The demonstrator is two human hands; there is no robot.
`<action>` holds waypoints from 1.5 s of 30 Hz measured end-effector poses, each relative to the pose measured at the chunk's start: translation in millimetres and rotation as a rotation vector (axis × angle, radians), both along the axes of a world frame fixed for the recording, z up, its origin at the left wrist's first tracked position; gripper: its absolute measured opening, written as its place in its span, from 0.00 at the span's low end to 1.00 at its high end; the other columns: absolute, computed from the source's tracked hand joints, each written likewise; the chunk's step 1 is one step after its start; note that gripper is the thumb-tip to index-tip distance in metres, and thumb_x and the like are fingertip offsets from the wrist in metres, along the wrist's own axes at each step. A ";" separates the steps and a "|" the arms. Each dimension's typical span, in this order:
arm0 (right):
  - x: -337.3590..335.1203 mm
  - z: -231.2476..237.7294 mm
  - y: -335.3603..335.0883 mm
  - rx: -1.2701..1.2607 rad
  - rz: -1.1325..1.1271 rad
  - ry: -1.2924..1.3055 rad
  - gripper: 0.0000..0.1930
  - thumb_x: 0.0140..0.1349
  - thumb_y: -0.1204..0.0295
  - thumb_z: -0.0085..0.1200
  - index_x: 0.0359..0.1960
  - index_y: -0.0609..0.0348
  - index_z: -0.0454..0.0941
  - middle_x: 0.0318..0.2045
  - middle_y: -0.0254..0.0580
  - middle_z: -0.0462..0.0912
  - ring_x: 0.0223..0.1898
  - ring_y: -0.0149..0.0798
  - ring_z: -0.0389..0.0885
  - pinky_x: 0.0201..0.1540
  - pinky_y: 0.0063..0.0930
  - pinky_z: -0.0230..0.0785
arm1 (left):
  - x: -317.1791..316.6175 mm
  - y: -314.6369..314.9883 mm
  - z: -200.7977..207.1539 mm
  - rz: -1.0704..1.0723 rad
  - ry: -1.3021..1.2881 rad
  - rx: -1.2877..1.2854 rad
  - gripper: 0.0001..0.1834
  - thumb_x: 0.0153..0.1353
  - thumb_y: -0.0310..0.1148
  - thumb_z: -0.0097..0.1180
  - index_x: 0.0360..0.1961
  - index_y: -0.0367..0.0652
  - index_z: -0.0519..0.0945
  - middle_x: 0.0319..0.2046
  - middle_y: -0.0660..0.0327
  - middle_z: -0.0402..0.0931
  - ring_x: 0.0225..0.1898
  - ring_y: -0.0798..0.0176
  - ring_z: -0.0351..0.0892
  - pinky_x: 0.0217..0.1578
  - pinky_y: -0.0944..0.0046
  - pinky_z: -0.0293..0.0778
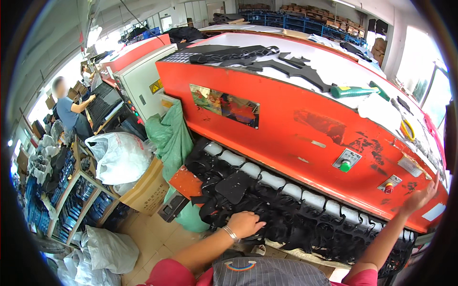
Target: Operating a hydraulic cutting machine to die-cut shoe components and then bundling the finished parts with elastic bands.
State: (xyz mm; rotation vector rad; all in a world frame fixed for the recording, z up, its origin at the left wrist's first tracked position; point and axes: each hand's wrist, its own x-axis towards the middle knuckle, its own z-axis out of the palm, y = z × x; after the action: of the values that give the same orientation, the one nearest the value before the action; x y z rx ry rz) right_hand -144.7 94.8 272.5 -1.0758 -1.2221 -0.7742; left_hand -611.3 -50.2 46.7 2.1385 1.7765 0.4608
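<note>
My left hand is over a heap of black cut-out sheet scraps in front of the red machine. Its fingers are curled down at the scraps, and what lies under them is hidden. A smooth black panel lies on the heap just beyond this hand. My right hand is raised at the right end of the red machine, fingers stretched out along its edge. Nothing shows in that hand. Near it are a red push button and, further left, a green button.
On the machine top lie black cut pieces, a green-handled tool and yellow-handled scissors. White rollers run along the machine's lower front. Left stand a cardboard box, white sacks and a shelf; a co-worker stands beyond.
</note>
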 end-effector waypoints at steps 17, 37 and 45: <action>-480.1 -135.1 5.0 -1.086 1.115 -0.729 0.30 0.57 0.57 0.58 0.53 0.69 0.69 0.52 0.59 0.71 0.54 0.54 0.71 0.56 0.39 0.65 | -63.5 -45.4 22.5 -0.326 -0.287 -0.332 0.22 0.60 0.50 0.50 0.31 0.42 0.83 0.30 0.53 0.80 0.38 0.50 0.80 0.40 0.54 0.76; -628.4 -188.0 11.4 -1.984 0.673 -1.236 0.44 0.37 0.50 0.63 0.50 0.77 0.69 0.49 0.64 0.74 0.52 0.52 0.75 0.51 0.36 0.69 | -265.0 13.0 -76.4 0.203 -0.400 0.611 0.13 0.49 0.21 0.52 0.38 0.36 0.77 0.38 0.49 0.76 0.46 0.45 0.74 0.50 0.52 0.70; -622.7 -188.8 30.2 -2.034 0.782 -0.900 0.34 0.36 0.56 0.65 0.40 0.71 0.70 0.35 0.50 0.78 0.35 0.42 0.78 0.38 0.31 0.70 | -271.8 43.1 -60.2 0.334 -0.630 0.351 0.09 0.54 0.24 0.52 0.38 0.35 0.78 0.37 0.48 0.78 0.42 0.44 0.76 0.45 0.52 0.72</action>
State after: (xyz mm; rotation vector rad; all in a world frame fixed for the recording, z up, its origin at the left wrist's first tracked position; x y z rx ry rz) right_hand -767.4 125.0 83.7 -1.4398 -3.0658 1.1775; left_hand -883.1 -7.1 -13.5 1.5990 1.7436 1.4400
